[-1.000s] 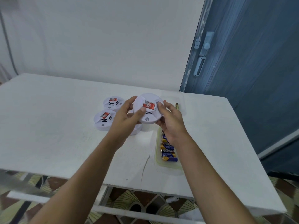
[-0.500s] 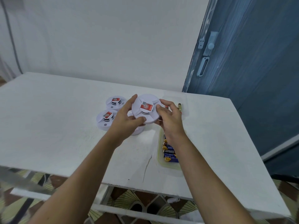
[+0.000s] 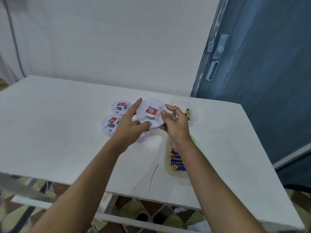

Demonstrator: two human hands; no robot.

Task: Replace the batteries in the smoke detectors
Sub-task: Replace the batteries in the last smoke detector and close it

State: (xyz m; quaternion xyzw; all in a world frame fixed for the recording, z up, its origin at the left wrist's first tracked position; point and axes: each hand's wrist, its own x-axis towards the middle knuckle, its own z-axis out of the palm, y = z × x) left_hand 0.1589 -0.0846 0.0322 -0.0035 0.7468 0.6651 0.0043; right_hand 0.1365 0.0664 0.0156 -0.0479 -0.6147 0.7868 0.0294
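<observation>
A round white smoke detector point(image 3: 151, 115) with a red label is held above the table between both hands. My left hand point(image 3: 130, 125) grips its left rim, thumb on the front edge. My right hand point(image 3: 175, 123) grips its right rim. Two more white detectors lie on the table to the left, one at the back point(image 3: 120, 107) and one nearer point(image 3: 110, 125). Another white detector point(image 3: 143, 136) lies mostly hidden under my left hand. A shallow tray point(image 3: 175, 174) holds several blue and gold batteries point(image 3: 176, 161). A few loose batteries point(image 3: 187, 113) lie in a clear lid behind my right hand.
The white table point(image 3: 58, 140) ends close to me, with a crack near its front edge. A blue door point(image 3: 260, 73) stands at the right, a white wall behind. Patterned floor tiles show below the table.
The held detector has turned slightly and shifted a little left between my hands; my right fingers have moved along its rim. The other detectors and the batteries have not moved.
</observation>
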